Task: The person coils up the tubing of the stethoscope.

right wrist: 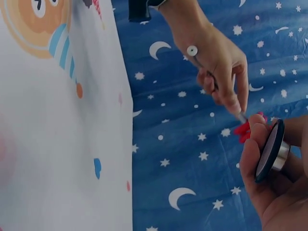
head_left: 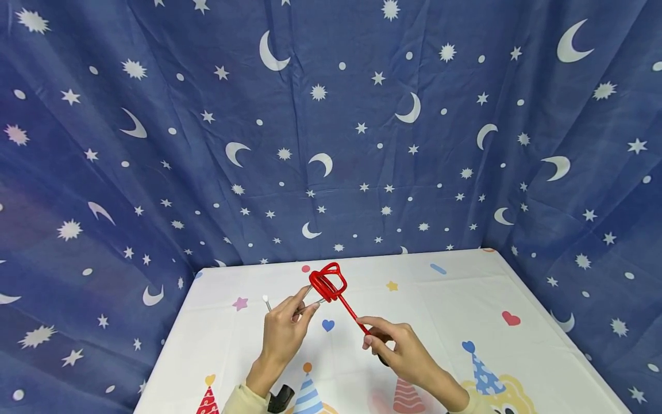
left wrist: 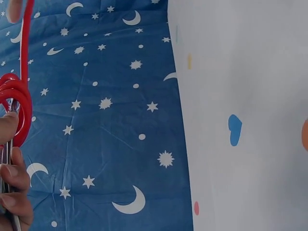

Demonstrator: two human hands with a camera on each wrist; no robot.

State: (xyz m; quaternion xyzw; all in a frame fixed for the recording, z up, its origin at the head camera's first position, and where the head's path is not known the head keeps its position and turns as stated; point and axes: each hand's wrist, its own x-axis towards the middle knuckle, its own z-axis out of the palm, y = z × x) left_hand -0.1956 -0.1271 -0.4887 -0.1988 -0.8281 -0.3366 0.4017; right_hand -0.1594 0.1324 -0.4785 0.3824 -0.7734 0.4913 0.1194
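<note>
A stethoscope with red tubing is held above the table between both hands. My left hand pinches its metal ear tubes, where the red tubing is looped in a bundle around them. One pale ear tip sticks out behind that hand, and it shows again as a white ear tip in the right wrist view. With thumb and fingers, my right hand grips the straight end of the tubing. The round chest piece, dark-rimmed with a metal body, sits at the right palm.
Below the hands lies a white tablecloth printed with hearts, stars and party hats. A dark blue curtain with moons and stars rises behind the table and on both sides.
</note>
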